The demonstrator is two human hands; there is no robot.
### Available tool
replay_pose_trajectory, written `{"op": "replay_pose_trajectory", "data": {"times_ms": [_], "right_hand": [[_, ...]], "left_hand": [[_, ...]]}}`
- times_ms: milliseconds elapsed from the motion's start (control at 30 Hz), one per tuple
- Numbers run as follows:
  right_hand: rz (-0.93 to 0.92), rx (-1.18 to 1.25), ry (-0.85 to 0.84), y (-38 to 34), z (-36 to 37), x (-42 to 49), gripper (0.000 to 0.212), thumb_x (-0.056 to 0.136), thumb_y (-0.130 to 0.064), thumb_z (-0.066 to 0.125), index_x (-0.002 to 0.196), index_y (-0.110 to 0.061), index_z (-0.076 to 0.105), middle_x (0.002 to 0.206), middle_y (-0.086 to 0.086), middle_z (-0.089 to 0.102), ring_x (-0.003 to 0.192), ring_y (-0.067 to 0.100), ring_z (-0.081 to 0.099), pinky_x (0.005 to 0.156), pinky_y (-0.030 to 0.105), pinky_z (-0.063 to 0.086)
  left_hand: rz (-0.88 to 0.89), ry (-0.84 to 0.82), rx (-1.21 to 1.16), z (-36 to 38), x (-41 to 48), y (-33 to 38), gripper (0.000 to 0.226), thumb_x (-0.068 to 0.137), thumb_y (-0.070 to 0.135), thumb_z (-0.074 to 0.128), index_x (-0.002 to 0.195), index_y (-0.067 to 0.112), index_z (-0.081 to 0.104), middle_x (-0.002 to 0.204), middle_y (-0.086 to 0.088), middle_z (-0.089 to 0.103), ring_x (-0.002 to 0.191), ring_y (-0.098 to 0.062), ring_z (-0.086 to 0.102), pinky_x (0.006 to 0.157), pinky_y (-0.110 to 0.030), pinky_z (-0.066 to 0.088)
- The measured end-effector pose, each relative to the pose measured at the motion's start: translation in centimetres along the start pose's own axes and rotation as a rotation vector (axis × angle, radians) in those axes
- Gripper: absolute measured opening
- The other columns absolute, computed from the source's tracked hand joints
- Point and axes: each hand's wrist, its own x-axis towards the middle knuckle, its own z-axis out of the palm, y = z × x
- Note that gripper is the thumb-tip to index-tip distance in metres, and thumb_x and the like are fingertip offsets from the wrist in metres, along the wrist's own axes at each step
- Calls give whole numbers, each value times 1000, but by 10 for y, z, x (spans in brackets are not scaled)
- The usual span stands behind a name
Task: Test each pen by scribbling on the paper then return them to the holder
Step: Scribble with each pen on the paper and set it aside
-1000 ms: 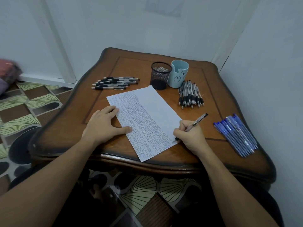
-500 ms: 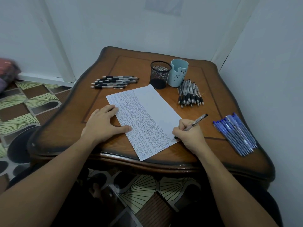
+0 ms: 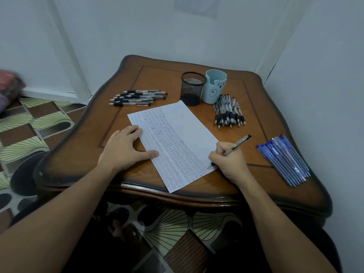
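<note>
A white sheet of paper (image 3: 189, 133), its left part covered in rows of scribbles, lies slanted on the wooden table (image 3: 157, 79). My right hand (image 3: 229, 164) grips a black pen (image 3: 239, 143) with its tip on the paper's lower right edge. My left hand (image 3: 126, 148) rests flat on the paper's left edge, fingers spread. A black mesh holder (image 3: 192, 88) and a light blue bear holder (image 3: 214, 86) stand at the back. Black pens lie in a pile (image 3: 137, 97) at the left and another pile (image 3: 229, 113) below the blue holder.
Several blue pens (image 3: 284, 159) lie in a row at the table's right edge. White walls close in behind and to the right. Patterned floor (image 3: 29, 123) shows at the left and under the table's front edge.
My right hand has shifted the pen tip slightly along the paper's lower right edge. My left hand stays put on the paper.
</note>
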Motion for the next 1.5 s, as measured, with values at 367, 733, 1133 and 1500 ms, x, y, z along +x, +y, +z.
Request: {"op": "replay_pose_trajectory", "data": {"times_ms": [367, 733, 1133, 1500], "right_hand": [[-4, -10, -36, -2, -1, 0, 41, 74, 9, 60, 53, -12, 32, 52, -3, 25, 45, 8, 31, 48, 21, 38], [12, 0, -18, -5, -1, -2, 38, 68, -5, 61, 50, -18, 31, 51, -3, 26, 50, 15, 30, 54, 30, 33], [2, -19, 15, -2, -1, 0, 43, 79, 12, 61, 54, -10, 34, 50, -2, 27, 43, 4, 31, 47, 17, 34], [214, 474, 148, -10, -8, 10, 42, 107, -21, 40, 67, -13, 49, 48, 3, 45, 50, 17, 41, 54, 27, 37]], "left_hand": [[-2, -16, 13, -3, -1, 4, 117, 55, 92, 43, 149, 24, 34, 158, 8, 25, 144, -12, 20, 119, -37, 6], [-4, -29, 21, -3, -1, 3, 119, 53, 94, 41, 150, 25, 33, 158, 8, 24, 144, -12, 19, 119, -36, 5], [-2, -20, 4, -3, -1, 2, 124, 48, 96, 36, 149, 24, 34, 158, 9, 24, 145, -12, 18, 119, -35, 4], [0, -13, -6, -4, -3, 4, 124, 48, 96, 35, 150, 25, 33, 158, 9, 23, 145, -12, 17, 119, -36, 4]]}}
